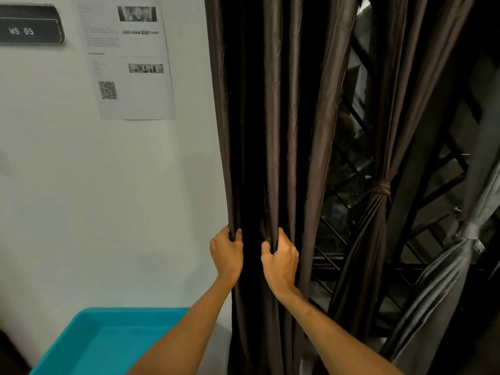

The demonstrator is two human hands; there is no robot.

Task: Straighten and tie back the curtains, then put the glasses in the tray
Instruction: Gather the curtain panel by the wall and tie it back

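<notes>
Three curtains [270, 131] [376, 217] [457, 266], two hands [226, 251] [281, 257], one tray [81, 336]

The shiny dark brown fabric curtain [273, 117] hangs loose in long upright folds beside the wall. The left hand [226, 251] grips its left edge fold and the right hand [281, 255] a middle fold. To its right, a second brown curtain [378, 220] is gathered and tied at mid height. The turquoise plastic tray [121, 312] lies low at the left, partly in view
</notes>
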